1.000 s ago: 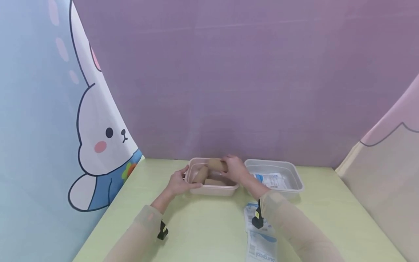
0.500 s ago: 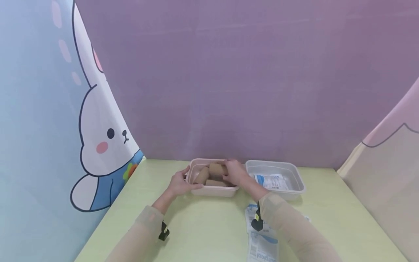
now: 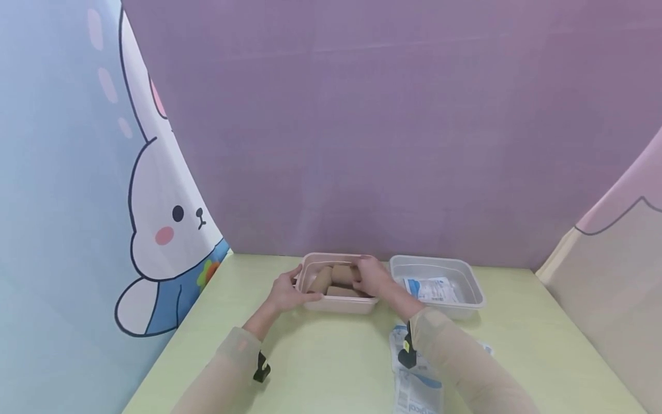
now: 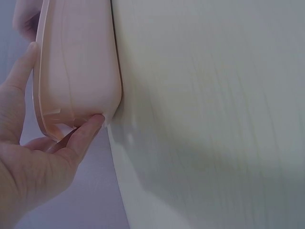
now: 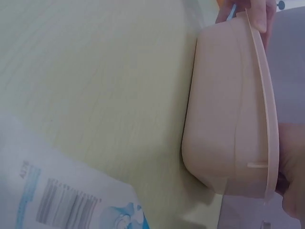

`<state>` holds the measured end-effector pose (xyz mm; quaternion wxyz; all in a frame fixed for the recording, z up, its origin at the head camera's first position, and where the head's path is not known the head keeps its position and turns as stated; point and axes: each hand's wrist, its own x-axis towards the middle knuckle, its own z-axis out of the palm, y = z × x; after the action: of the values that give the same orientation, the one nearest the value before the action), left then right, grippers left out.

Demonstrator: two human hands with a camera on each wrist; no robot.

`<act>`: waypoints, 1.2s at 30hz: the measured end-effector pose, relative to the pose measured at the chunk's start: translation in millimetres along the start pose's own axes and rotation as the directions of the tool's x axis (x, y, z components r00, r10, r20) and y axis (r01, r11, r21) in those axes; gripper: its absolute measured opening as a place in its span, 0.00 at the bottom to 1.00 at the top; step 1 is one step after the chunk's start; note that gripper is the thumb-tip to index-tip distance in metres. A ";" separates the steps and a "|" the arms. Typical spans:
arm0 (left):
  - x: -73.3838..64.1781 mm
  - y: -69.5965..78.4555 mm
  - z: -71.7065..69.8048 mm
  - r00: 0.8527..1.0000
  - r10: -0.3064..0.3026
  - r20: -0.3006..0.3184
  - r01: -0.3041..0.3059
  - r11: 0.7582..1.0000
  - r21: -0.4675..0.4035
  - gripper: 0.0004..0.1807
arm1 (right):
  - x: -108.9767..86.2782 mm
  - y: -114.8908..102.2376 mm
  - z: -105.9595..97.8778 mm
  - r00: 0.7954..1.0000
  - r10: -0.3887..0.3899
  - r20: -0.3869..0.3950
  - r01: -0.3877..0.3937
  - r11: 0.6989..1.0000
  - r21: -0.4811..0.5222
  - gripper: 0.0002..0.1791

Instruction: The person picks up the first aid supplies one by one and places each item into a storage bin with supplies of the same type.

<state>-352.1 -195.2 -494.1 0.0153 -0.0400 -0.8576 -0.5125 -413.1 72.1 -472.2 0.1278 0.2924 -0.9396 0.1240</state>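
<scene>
In the head view a pale pink plastic bin (image 3: 338,306) stands at the back of the table. Several brown cardboard tubes lie in it: one slanted at the left (image 3: 320,280), a front tube (image 3: 342,292) and a back tube (image 3: 343,274). My left hand (image 3: 285,292) grips the bin's left end; the left wrist view has its thumb along the rim and fingers (image 4: 88,136) against the end wall. Inside the right half, my right hand (image 3: 373,277) holds the back tube by its right end. The bin wall (image 5: 219,109) hides most of those fingers in the right wrist view.
Right of the pink bin stands a whitish-grey plastic bin (image 3: 468,282) with white-and-blue packets (image 3: 434,289) in it. More such packets (image 3: 419,394) lie on the table in front, partly under my right forearm. A purple curtain (image 3: 331,126) hangs behind.
My right hand has lowered the cardboard tube from rim height down into the pink bin, among the other tubes. The left hand keeps its grip; the head view has shifted slightly.
</scene>
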 end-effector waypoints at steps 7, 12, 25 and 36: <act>1.2 2.5 0.7 1.000 0.003 0.007 -0.003 1.000 0.014 0.64 | -12.0 7.2 -25.0 0.995 0.044 -0.087 -0.035 0.994 0.107 0.28; 0.6 5.2 -1.5 1.000 -0.004 0.011 0.004 1.000 0.007 0.64 | -33.3 29.1 -53.8 0.989 0.099 -0.112 -0.071 0.969 0.236 0.37; -2.0 -0.7 -14.4 1.000 -0.019 0.003 0.019 1.000 -0.003 0.64 | -112.5 108.0 -97.7 0.961 0.267 -0.077 -0.239 0.934 0.265 0.46; -5.2 0.8 -17.0 1.000 -0.021 0.008 0.021 1.000 -0.001 0.64 | -147.4 149.2 -98.4 0.949 0.284 -0.138 -0.247 0.940 0.236 0.47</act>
<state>-347.1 -210.0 -485.7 0.0066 -0.0329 -0.8578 -0.5129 -365.9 297.8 -449.7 0.1571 0.1630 -0.9370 0.2659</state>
